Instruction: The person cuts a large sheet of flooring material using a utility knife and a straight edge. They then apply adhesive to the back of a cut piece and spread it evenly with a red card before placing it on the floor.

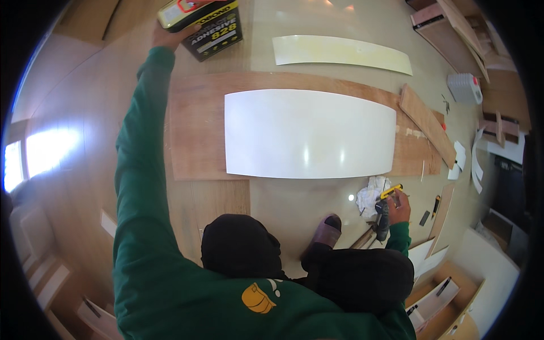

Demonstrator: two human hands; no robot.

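At the far left my left hand (170,37) is stretched out and closed on the upper side of a black and yellow rectangular glue can (218,37), which has a red piece on top. Low on the right, my right hand (400,207) has its fingers closed round a yellow and black utility knife (391,191). Just beside it are a crumpled white cloth (372,195) and a dark hand tool (382,221). Between my arms a glossy white sheet (310,133) lies on a brown wooden board (198,130).
A pale yellowish strip (343,52) lies beyond the board. A narrow wooden plank (426,124) rests across the board's right end. Another cutter (436,205) is on the floor at right, with a white jug (464,88) farther off. Cabinet parts (445,28) stand at far right.
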